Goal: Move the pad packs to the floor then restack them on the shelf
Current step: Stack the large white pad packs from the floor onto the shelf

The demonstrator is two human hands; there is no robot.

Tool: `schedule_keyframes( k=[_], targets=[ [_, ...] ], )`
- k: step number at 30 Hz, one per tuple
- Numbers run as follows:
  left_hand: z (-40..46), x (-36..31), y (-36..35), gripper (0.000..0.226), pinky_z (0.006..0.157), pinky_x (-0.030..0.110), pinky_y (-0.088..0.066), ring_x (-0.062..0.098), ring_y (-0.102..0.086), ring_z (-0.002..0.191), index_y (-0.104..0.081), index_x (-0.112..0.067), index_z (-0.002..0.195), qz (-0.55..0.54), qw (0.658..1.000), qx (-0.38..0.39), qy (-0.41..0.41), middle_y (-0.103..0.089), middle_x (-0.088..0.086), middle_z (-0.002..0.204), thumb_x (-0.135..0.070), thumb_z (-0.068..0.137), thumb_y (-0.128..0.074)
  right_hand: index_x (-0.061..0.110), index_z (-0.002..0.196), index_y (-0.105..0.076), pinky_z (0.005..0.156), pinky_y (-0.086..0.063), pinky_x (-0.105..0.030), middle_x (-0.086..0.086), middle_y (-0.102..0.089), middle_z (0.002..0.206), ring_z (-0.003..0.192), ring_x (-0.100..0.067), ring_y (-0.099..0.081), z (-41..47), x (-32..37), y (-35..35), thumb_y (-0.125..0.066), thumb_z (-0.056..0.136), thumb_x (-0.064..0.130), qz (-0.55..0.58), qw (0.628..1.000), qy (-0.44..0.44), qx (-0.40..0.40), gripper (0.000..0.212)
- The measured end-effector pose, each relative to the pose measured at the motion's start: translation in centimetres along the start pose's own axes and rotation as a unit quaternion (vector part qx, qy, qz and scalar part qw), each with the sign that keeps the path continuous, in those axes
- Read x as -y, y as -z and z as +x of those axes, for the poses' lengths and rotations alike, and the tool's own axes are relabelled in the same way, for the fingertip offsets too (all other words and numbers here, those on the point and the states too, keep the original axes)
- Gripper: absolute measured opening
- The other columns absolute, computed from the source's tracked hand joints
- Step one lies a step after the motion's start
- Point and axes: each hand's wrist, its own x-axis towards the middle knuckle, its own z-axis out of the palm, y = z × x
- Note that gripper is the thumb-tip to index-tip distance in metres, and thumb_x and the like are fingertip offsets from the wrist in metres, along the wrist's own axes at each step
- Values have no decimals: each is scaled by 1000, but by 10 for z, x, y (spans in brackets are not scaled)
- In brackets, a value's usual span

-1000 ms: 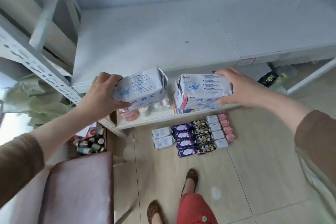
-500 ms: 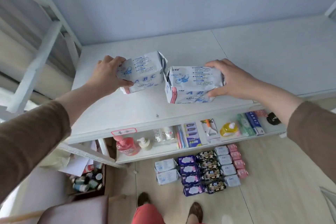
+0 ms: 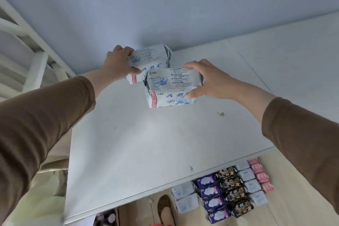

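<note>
Both hands hold a pad pack each over the white shelf top [image 3: 146, 143], toward its back edge where it meets the pale blue wall [image 3: 165, 5]. Farthest left, a white ladder-like frame [image 3: 34, 55] stands by the shelf's back left corner, and a brown sleeve [image 3: 42, 115] reaches in from the left edge of the view. The left hand [image 3: 119, 64] grips the rear pad pack [image 3: 150, 60] at its left end, fingers curled over the top and the thumb pressed against the front face beside the blue "ABC" lettering; this pack sits close to the wall, though whether it rests on the shelf or is just above it cannot be told. Just in front of it and slightly to the right, overlapping it in the view, is the front pad pack [image 3: 170, 88], white with blue print and a pink stripe at its left end. The right hand [image 3: 207, 80] clasps that pack at its right end, fingers over the top and the thumb on the front face; its lower edge appears to meet the shelf surface. Beyond the shelf's front edge, the tiled floor [image 3: 293, 180] shows below, with a patterned shoe [image 3: 165, 205] near the middle. To the right of the shoe lie rows of packs on the floor: light blue packs [image 3: 185, 196], then purple packs [image 3: 211, 200], dark patterned packs [image 3: 234, 192], more light blue ones, and pink packs [image 3: 260, 176] at the far right, the rows touching side by side.
</note>
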Motion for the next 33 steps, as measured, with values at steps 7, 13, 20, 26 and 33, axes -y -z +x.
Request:
schedule_keyframes(
  k=[7,13,20,26,33],
  targets=[
    [57,25,-15,72,76,31,-44,31,-44,113,-48,-23,129,-67,997,-32,-13,-44,5,115,-39,68,-84,38,140,-39,73,-44,-23,6,-41,119,91,-8,-54,54,6,-11,-86,66,32,1,1000,-22,12,88],
    [76,38,-23,76,76,20,-51,26,-50,114,-46,-19,135,-121,991,-46,-17,-39,8,127,-39,72,-83,37,142,-37,77,-44,-27,7,-40,120,98,-16,-54,97,9,-14,-86,67,30,-20,998,-34,54,89],
    [60,63,-26,69,88,25,-45,15,-53,105,-47,-24,135,-197,977,-86,6,-39,1,129,-44,78,-78,36,148,-33,82,-40,-29,2,-39,124,106,-18,-50,142,14,-14,-85,71,26,-59,995,-42,65,94],
    [44,68,-37,52,90,22,-42,11,-52,104,-49,-24,131,-250,960,-117,39,-43,-3,128,-50,89,-64,36,148,-33,83,-43,-30,-6,-37,132,108,-19,-45,168,17,-19,-84,72,24,-85,994,-29,63,92],
    [20,71,-36,34,90,24,-41,14,-52,111,-50,-20,132,-227,965,-120,60,-44,4,130,-21,98,-50,32,148,-36,86,-37,-25,-8,-33,138,116,-25,-48,165,19,-27,-82,74,21,-76,997,-29,11,88]
  ],
)
